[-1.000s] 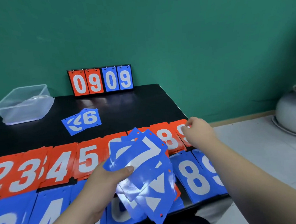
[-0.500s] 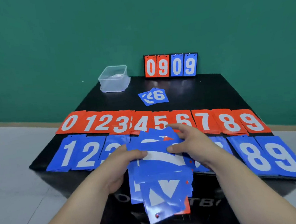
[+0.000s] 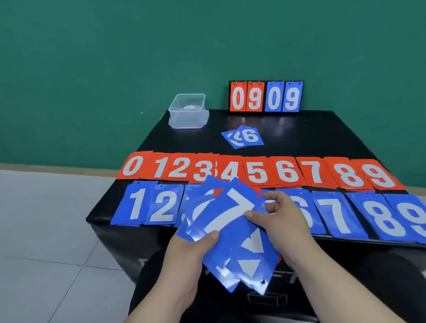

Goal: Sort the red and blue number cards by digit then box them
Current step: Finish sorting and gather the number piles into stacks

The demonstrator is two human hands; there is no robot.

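Observation:
My left hand (image 3: 190, 253) grips a fanned stack of blue number cards (image 3: 227, 236) over the table's near edge, a blue 7 on top. My right hand (image 3: 279, 219) pinches the right edge of that top card. On the black table (image 3: 305, 129) a row of red cards (image 3: 255, 176) runs from 0 to 9. In front of it lies a row of blue cards (image 3: 377, 218); 1, 2, 6, 7, 8 and 9 show, the middle ones are hidden by the held stack. A small loose pile of blue cards topped by a 6 (image 3: 243, 137) lies farther back.
A clear plastic box (image 3: 188, 111) stands at the table's far left corner. A flip scoreboard reading 0909 (image 3: 266, 97) stands at the back edge against the green wall. Tiled floor lies to the left and right.
The view has swung left across the table. My right hand came off the red 9 at the far right and now pinches the top blue 7 of the stack held by my left hand.

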